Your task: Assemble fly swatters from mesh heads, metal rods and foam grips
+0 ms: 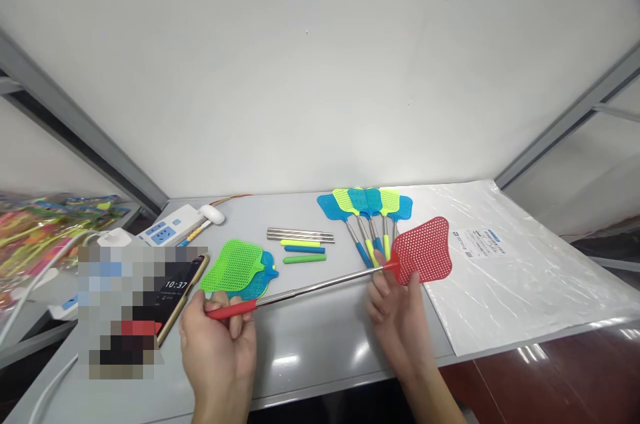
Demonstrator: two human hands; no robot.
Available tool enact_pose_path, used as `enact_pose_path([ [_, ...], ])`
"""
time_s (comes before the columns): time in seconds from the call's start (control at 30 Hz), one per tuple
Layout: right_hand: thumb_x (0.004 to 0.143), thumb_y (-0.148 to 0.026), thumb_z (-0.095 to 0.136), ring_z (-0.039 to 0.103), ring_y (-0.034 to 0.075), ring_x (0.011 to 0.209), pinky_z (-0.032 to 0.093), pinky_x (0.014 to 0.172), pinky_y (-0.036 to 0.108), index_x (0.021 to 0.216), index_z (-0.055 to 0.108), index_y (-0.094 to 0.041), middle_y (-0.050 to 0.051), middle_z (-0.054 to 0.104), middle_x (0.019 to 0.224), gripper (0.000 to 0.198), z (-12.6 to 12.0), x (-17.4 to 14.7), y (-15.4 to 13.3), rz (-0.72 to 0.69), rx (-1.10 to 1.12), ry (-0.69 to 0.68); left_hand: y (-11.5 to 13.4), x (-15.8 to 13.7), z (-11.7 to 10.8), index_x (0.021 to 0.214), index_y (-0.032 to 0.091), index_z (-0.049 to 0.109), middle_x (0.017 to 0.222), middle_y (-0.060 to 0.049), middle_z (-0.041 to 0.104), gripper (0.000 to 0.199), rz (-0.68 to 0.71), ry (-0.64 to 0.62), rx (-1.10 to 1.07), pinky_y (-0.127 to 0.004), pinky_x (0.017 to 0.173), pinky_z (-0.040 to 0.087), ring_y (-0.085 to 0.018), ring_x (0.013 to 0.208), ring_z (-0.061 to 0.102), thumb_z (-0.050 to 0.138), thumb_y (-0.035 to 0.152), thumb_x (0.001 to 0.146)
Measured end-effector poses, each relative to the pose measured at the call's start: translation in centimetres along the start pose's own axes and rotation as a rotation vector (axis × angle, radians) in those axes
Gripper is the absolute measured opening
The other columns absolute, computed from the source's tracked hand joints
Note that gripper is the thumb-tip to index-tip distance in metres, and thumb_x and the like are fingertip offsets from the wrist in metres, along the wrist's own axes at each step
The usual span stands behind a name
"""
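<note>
A fly swatter with a red mesh head [425,252], a steel rod and a red handle stretches across in front of me, above the table. Its red handle lies in my left hand [220,337], thumb on top and fingers curled beneath. At the other end my right hand [400,324] holds it near the neck, with the thumb against the lower edge of the head. Left of the rod, a green mesh head [233,265] overlaps a blue one [257,281]. Beyond the rod lie several steel rods [300,235] and yellow, blue [304,249] and green handles [305,259].
Several blue and yellow swatters [370,201] are fanned out at the back. A white plastic package [480,297] with a label covers the right side. At left are a phone [175,291], a power strip [173,227], a white mouse-like object [213,213] and bagged colourful items [45,237].
</note>
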State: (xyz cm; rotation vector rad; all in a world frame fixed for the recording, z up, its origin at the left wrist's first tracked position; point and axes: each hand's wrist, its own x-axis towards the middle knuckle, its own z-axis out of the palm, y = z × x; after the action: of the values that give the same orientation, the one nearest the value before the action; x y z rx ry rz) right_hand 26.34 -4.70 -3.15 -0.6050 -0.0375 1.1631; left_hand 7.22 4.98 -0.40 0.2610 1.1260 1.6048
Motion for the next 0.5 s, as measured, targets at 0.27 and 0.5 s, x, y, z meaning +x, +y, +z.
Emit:
enact_pose_path([
  [0.27, 0.077, -0.039, 0.074, 0.04, 0.008, 0.051, 0.035, 0.045, 0.022, 0.083, 0.056, -0.021, -0.005, 0.049, 0.068, 0.025, 0.2, 1.2, -1.7, -0.373, -0.288, 0.331, -0.3, -0.1, 0.1, 0.064, 0.02, 0.032, 0.048, 0.011, 0.033, 0.03, -0.002, -0.021, 0.029, -0.021, 0.039, 0.029, -0.006, 0.034, 0.021, 0.057, 0.024, 0.08],
  [0.5, 0.087, -0.036, 0.064, 0.023, 0.006, 0.045, 0.023, 0.041, 0.021, 0.065, 0.035, -0.021, -0.01, 0.026, 0.054, 0.039, 1.5, 0.8, -1.3, -0.478, -0.314, 0.21, -1.1, -0.5, 0.9, 0.063, 0.02, 0.031, 0.046, 0.011, 0.031, 0.033, 0.058, -0.085, 0.015, -0.021, 0.038, 0.025, -0.006, 0.035, 0.023, 0.057, 0.029, 0.082],
])
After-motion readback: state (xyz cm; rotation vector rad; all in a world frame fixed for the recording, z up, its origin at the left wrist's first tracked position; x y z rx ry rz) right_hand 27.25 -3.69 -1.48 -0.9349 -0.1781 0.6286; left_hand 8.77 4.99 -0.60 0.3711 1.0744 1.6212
